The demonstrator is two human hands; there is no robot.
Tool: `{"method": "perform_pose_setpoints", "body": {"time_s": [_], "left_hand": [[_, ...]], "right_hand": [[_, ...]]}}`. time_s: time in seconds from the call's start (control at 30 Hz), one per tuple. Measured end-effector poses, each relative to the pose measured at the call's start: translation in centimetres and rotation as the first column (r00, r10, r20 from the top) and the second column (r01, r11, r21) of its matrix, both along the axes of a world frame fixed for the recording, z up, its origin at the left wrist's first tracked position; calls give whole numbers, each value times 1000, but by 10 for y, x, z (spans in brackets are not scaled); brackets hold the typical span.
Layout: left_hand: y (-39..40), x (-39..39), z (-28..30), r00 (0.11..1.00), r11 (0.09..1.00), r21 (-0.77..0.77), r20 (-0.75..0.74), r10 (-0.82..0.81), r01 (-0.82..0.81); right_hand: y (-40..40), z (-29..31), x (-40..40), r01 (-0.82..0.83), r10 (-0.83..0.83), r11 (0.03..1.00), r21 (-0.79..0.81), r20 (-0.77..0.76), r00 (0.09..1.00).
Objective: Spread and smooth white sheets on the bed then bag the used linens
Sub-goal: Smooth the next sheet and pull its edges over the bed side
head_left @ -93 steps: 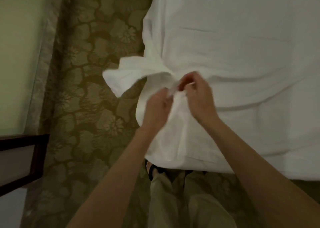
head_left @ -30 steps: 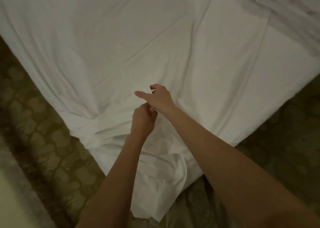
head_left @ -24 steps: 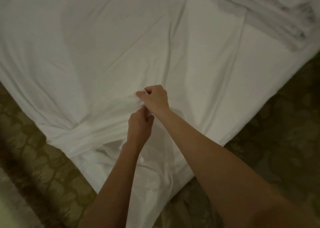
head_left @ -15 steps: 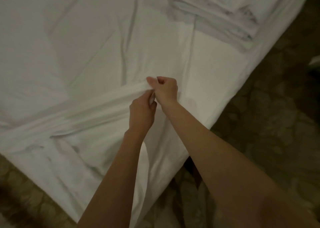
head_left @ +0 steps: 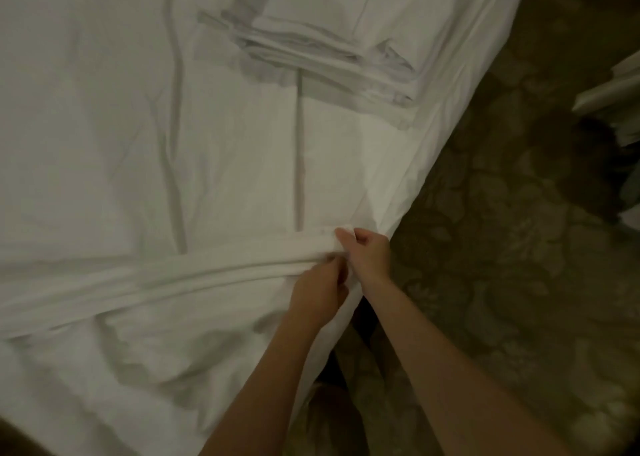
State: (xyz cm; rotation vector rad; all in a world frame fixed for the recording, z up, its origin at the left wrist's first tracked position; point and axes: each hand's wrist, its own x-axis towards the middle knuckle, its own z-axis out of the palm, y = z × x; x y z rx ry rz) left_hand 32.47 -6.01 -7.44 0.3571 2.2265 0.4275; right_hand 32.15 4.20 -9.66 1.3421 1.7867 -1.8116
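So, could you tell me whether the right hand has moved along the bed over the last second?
Yes. The right hand, gripping the sheet, has moved right, from mid-bed to the bed's edge by the carpet.

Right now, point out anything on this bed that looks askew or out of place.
The white sheet is bunched into a long twisted ridge across the bed, pinched by the left hand and right hand. A folded linen stack sits on top.
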Motion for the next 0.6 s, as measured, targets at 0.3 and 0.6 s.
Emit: {"method": "perform_pose_setpoints", "body": {"time_s": [0.3,0.6], "left_hand": [[-50,-9,31,722,723,207,444,530,-659],[-95,-21,25,363,386,-90,200,910,-918]], "right_hand": [[-44,6,14,-183,178,967,-174,-47,983],[-57,25,19,-232,222,911,-342,-67,973]]}}
